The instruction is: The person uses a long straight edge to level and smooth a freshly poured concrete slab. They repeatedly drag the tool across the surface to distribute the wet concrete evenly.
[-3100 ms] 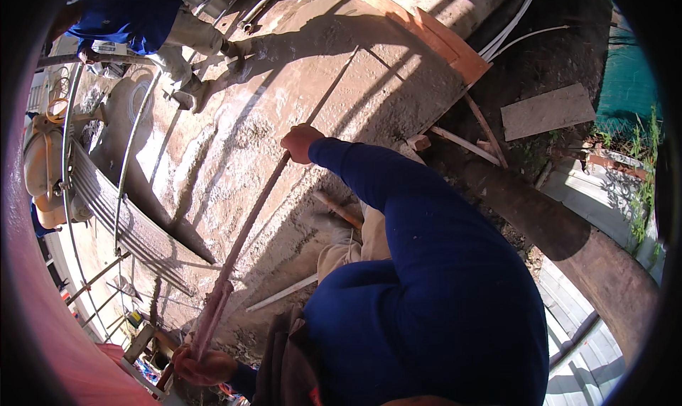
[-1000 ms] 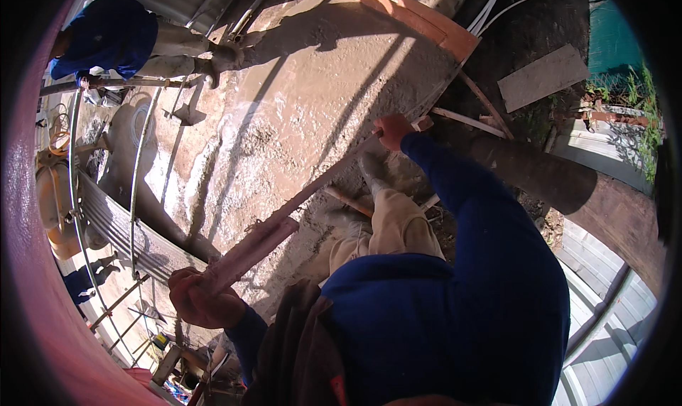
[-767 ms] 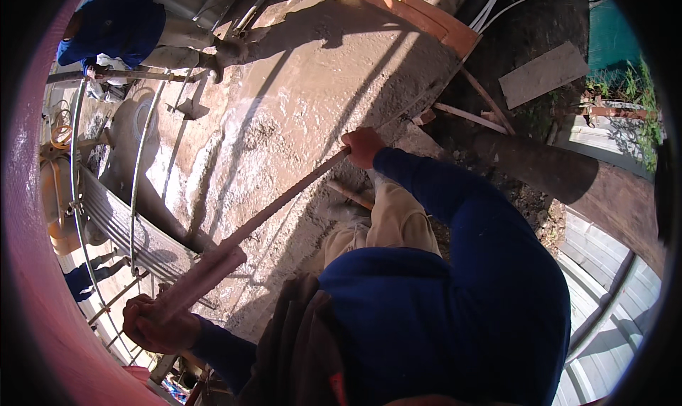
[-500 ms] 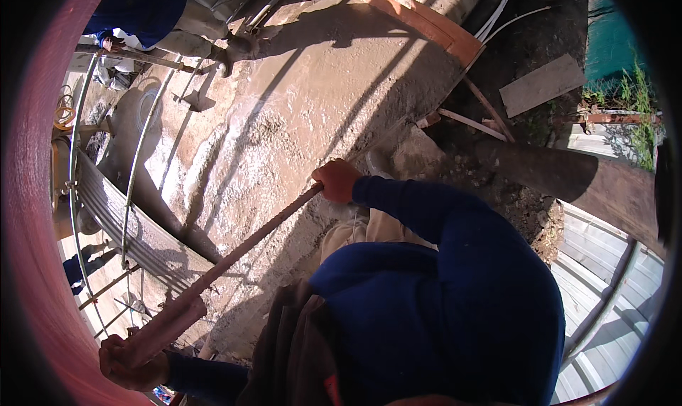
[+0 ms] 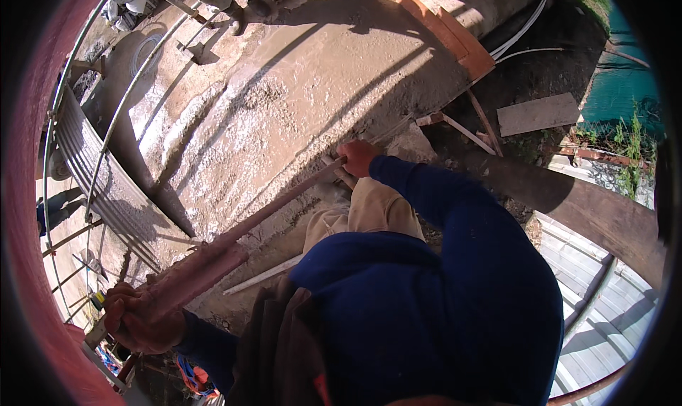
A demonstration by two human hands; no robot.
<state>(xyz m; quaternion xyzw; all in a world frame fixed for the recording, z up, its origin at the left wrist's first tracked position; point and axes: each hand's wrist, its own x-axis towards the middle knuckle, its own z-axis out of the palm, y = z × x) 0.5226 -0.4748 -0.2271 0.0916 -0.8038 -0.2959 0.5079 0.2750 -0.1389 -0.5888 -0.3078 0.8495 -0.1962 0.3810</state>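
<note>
A long, brownish rod-like tool (image 5: pixel 280 202) with a thicker, mud-coated end runs diagonally in front of my body; I cannot make out its exact kind. At its thick lower-left end, my left hand (image 5: pixel 144 321) has its fingers wrapped round it. My right hand (image 5: pixel 359 157) closes on the thin upper end, just beyond my bent knee. Below the tool spreads wet, rough grey-brown concrete (image 5: pixel 284 115), shiny in the sun and crossed by shadows.
A corrugated sheet (image 5: pixel 114 179) and bent bars (image 5: pixel 131 107) stand at the left. Another person's boots (image 5: pixel 238 15) are at the far edge. An orange-brown board (image 5: pixel 447 33) borders the concrete at far right, with a loose grey plank (image 5: pixel 538 114) and a large pipe-like form (image 5: pixel 597 193) beyond.
My view has shifted, and the other person's upper body has left it. The tool lies at a flatter slant; my left hand appears higher and my right hand farther right, both still gripping.
</note>
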